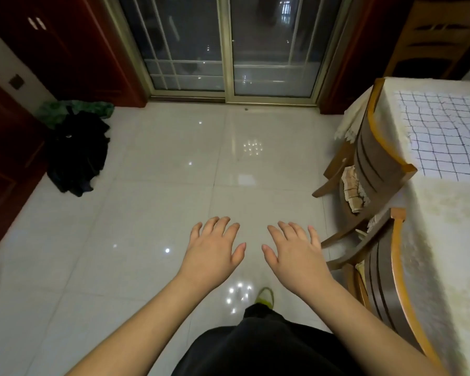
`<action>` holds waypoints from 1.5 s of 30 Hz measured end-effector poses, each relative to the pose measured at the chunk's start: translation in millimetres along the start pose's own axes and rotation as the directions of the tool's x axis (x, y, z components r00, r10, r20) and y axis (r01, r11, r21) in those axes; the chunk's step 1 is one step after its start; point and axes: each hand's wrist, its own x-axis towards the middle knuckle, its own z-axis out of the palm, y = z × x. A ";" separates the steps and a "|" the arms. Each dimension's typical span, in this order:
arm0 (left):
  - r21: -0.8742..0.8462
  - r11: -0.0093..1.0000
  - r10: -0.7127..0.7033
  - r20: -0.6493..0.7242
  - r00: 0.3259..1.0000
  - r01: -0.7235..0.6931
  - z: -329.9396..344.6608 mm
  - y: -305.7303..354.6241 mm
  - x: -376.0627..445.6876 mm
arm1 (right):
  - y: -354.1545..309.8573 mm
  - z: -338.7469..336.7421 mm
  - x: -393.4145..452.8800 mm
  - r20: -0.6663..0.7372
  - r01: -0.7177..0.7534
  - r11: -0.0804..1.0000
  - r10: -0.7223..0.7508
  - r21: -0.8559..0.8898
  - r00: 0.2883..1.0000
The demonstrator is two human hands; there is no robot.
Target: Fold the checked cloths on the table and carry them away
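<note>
A checked cloth point(442, 137) lies spread flat on the table point(445, 240) at my right, unfolded, behind two wooden chairs point(375, 158). My left hand point(215, 248) and right hand point(296, 251) hover over the tiled floor point(147, 213), fingers spread, holding nothing, well apart from it, so I judge folding hasn't begun.

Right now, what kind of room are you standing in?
Most likely a home dining room: a table under a cream cover with a checked cloth on it, two wooden chairs pushed in, glossy floor tiles, and a sliding glass door.
</note>
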 end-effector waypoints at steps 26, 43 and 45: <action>-0.051 0.920 0.390 0.047 0.919 -0.388 -54.4 -28.5 441.2 | 92.7 -149.3 331.1 -0.116 -0.327 0.933 0.345 0.150 0.931; -0.079 0.633 0.771 0.148 0.619 -0.770 -64.8 147.4 654.5 | 267.4 -197.4 401.2 -0.101 -0.627 0.705 0.687 0.332 0.720; -0.074 0.587 0.806 0.143 0.574 -0.806 -72.6 176.3 677.9 | 297.0 -210.4 400.2 -0.093 -0.658 0.653 0.733 0.374 0.674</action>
